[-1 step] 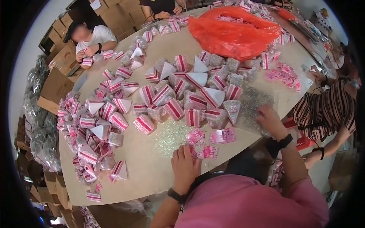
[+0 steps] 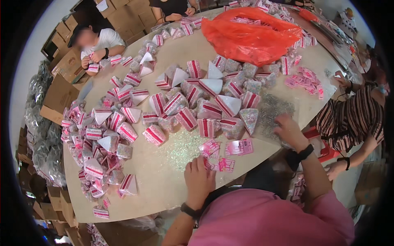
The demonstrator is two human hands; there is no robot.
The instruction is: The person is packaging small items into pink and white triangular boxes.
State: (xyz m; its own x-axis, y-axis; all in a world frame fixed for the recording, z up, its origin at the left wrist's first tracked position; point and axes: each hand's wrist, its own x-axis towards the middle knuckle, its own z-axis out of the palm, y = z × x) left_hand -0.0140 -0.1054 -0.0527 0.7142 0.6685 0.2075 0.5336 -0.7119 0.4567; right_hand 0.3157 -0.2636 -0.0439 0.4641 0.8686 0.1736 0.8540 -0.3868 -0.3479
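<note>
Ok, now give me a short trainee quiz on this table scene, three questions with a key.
1. Which hand is at the small silvery pieces?
2. True or false: the left hand is touching the red plastic bag.
3. Which is nearest the left hand?
A. cardboard boxes
B. pink cards
C. silvery pieces

Key: 1. The right hand; 2. False; 3. B

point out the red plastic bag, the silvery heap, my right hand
red plastic bag (image 2: 248,43): head view, on its near side
silvery heap (image 2: 271,110): head view, on its middle
right hand (image 2: 289,131): head view, on the back of the hand
</note>
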